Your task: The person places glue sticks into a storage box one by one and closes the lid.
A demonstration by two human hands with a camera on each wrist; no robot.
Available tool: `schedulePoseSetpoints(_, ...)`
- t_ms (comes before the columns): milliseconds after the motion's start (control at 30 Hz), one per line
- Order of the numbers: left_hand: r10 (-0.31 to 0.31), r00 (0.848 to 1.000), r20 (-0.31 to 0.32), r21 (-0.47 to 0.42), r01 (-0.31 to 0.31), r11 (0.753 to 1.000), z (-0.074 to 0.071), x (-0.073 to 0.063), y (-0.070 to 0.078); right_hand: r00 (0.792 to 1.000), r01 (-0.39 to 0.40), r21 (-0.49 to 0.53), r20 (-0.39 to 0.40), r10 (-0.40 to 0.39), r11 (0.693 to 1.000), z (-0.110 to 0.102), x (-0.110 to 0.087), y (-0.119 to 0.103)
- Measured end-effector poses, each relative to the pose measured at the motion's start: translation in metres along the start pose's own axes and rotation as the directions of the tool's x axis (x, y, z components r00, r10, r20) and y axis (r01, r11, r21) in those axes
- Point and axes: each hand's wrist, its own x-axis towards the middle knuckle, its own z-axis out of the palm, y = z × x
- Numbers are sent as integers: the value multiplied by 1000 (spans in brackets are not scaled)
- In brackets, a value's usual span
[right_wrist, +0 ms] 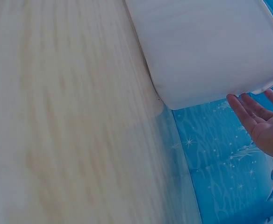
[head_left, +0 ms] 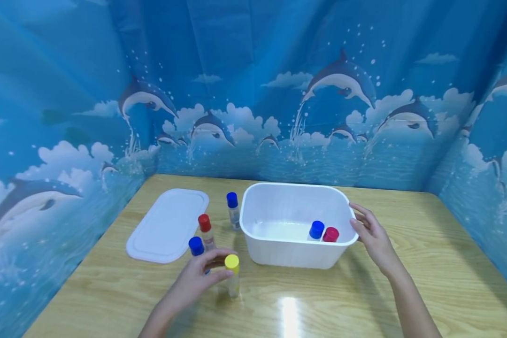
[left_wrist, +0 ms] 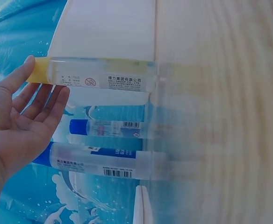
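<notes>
My left hand (head_left: 200,274) holds a liquid glue bottle with a yellow cap (head_left: 232,263) by that cap. The bottle stands upright on the table. In the left wrist view, the thumb lies against the yellow cap (left_wrist: 40,70), with the other fingers behind it. Just past this hand are a blue-capped glue bottle (head_left: 196,246), partly hidden, and a red-capped one (head_left: 206,230). My right hand (head_left: 376,239) grips the right rim of a white plastic box (head_left: 293,253), its thumb over the edge. Inside the box are a blue-capped bottle (head_left: 316,230) and a red-capped one (head_left: 331,234).
Another blue-capped bottle (head_left: 233,211) stands left of the box. A flat white lid (head_left: 169,225) lies on the left of the wooden table (head_left: 321,300). Blue dolphin-print curtains (head_left: 253,94) enclose the table at the back and sides.
</notes>
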Motion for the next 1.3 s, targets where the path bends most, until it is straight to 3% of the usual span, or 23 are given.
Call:
schedulePoseSetpoints(133,-37,999,18,-11,37,999,1,1,5,1000,-2,4,2,2,1000,0,0,0)
schedulePoseSetpoints(267,-35,999,20,-2,35,999,2,4,14,1000,-5,-1,3,5,1000,0,0,-1)
schedulePoseSetpoints(433,-3,1000,25,27,3,1000,4,10,29,1000,-3,-11,5,3,1000,-1,0,0)
schedulePoseSetpoints(533,56,998,29,23,-57,998,4,13,38,1000,0,-14,6,1,1000,-1,1,0)
schedulePoseSetpoints(633,105,994,16,40,-106,994,5,16,47,1000,-4,-15,7,4,1000,-1,1,0)
schedulePoseSetpoints(833,91,996,1,31,-91,995,4,22,66,1000,-6,-16,9,6,1000,-1,0,-1)
schedulePoseSetpoints(933,118,993,-9,38,-118,992,3,25,73,1000,1,-13,8,-1,1000,-1,1,-1)
schedulePoseSetpoints(1300,178,978,-114,54,-172,984,4,37,96,1000,-9,-13,12,10,1000,0,1,0)
